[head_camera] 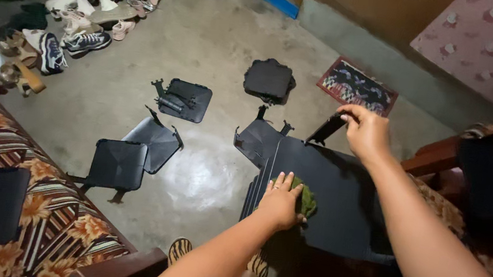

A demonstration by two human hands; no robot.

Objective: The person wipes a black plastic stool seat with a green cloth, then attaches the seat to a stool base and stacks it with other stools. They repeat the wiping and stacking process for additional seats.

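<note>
I see my left hand (281, 198) lying palm-down and flat, fingers together and pointing toward twelve o'clock, its forearm running back toward seven o'clock. My right hand (367, 131) sits higher, at about one o'clock from the left, fingers curled in a pinch pointing toward nine o'clock, its forearm stretching back toward five o'clock.
</note>
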